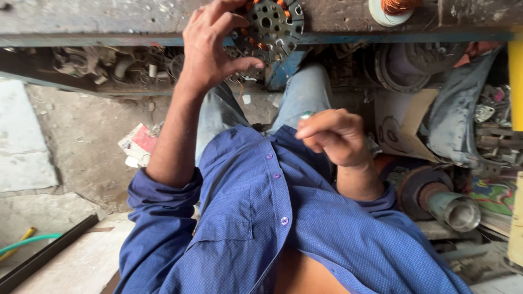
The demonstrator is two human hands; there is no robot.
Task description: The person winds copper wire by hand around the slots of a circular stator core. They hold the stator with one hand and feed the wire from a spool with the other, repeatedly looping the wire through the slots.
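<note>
Round perforated stator [274, 24] is steadied on bench [109, 19] edge by left hand [210, 46], fingers spread loosely over it, w/ right hand [333, 136] curled shut on a small green-tipped item [306, 115].

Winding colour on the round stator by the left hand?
Orange-copper windings on a dark grey perforated stator, touched by the left hand; head view.
</note>
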